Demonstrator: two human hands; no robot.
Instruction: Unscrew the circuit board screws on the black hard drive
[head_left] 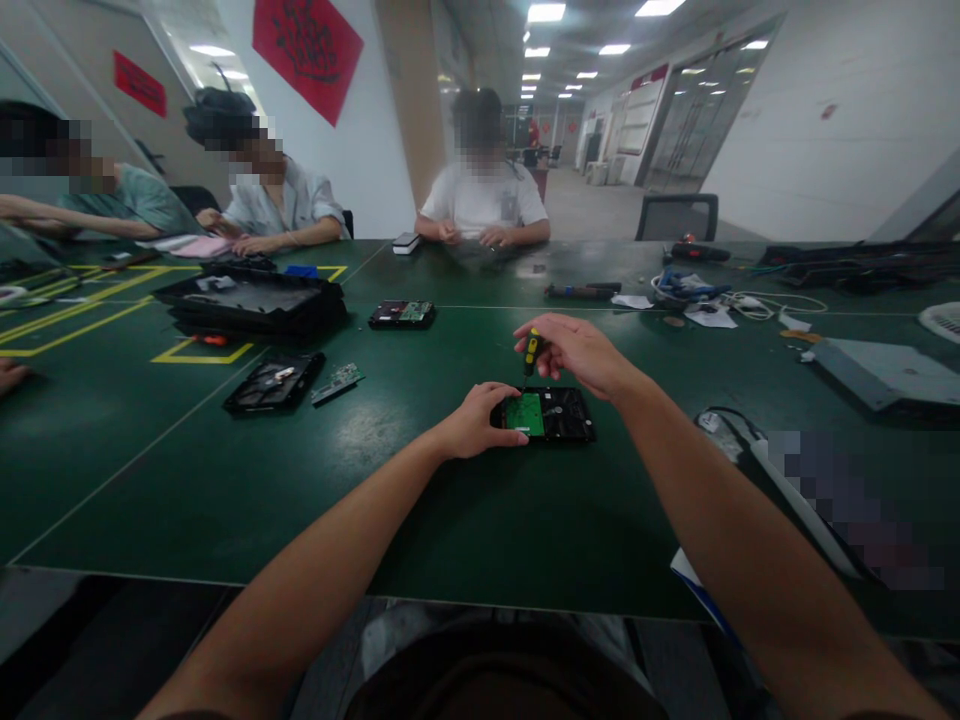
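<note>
A black hard drive (pixel 568 412) with a green circuit board (pixel 525 412) on its upper face lies flat on the table in front of me. My left hand (pixel 480 422) grips the drive's left end, its thumb along the near edge and its fingers at the far edge. Above the board, my right hand (pixel 574 352) is closed round a yellow and black screwdriver (pixel 532 350). The screwdriver stands nearly upright, its shaft pointing down at the board's far edge; whether the tip sits in a screw is too small to tell.
On the green table (pixel 420 530), a second hard drive (pixel 402 314), a black drive casing (pixel 274 382) and a loose circuit board (pixel 337 383) lie to the left. Black trays (pixel 251 300) are stacked behind. A metal box (pixel 885 372) and cables (pixel 690 287) lie right. Several people sit opposite.
</note>
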